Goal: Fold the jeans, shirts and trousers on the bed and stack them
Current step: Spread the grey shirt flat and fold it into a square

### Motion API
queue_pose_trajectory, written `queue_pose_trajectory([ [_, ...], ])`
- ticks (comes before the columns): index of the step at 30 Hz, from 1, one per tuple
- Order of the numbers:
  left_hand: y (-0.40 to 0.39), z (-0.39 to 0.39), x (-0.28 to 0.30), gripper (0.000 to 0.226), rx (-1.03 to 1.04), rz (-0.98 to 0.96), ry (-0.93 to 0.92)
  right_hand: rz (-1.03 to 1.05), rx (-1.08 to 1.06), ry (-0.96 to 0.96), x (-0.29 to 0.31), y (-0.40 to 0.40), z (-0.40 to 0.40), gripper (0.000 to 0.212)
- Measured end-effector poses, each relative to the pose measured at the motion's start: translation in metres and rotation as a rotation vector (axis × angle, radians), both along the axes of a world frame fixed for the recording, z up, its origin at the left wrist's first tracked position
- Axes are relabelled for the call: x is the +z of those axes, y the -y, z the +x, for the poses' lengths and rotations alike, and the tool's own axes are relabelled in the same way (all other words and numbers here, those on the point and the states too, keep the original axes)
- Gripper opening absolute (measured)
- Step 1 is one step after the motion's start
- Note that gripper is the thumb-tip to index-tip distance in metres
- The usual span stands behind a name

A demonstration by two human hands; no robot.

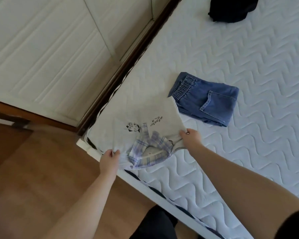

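A pale grey shirt (pixel 141 116) with a small black drawing and a plaid collar lies spread at the near corner of the bed (pixel 231 152). My left hand (pixel 109 160) pinches its near left shoulder at the mattress edge. My right hand (pixel 192 138) grips its right shoulder beside the plaid collar (pixel 148 152). Folded blue jeans (pixel 207 100) lie just beyond the shirt, their near corner under the shirt's far hem. A black garment (pixel 231 8) sits bunched at the far end of the mattress.
The quilted white mattress stretches to the right and far side. A dark wooden frame (pixel 121 66) and a padded cream panel (pixel 47 49) border the bed on the left. Wooden floor (pixel 33 169) lies below the corner.
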State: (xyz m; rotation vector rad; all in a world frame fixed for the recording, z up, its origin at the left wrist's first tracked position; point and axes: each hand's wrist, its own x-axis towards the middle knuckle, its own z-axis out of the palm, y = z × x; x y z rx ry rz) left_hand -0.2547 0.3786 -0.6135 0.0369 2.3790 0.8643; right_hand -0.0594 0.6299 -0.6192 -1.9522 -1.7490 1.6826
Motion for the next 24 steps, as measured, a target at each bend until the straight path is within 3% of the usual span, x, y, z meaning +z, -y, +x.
queue_pose_trajectory([
  [3,0.017,0.028,-0.039,0.012,0.095,-0.104,0.098,-0.034,0.054,0.138,-0.037,0.003,0.028,0.027],
  [7,0.037,0.057,-0.078,0.022,0.265,-0.143,0.311,-0.087,0.089,0.262,-0.068,0.014,0.070,0.017],
  [9,0.041,0.065,-0.085,0.025,0.317,-0.153,0.420,-0.123,0.008,0.246,-0.073,0.019,0.084,0.024],
  [13,0.044,0.066,-0.078,0.025,-0.137,-0.473,0.208,-0.161,0.018,0.232,-0.062,0.025,0.098,0.032],
  [18,0.028,0.069,-0.052,0.029,-0.531,-0.394,0.096,-0.168,0.111,0.190,-0.026,0.034,0.103,0.034],
  [24,-0.004,0.081,-0.014,0.027,-0.847,-0.288,-0.025,-0.064,0.254,0.197,0.029,0.047,0.138,0.039],
])
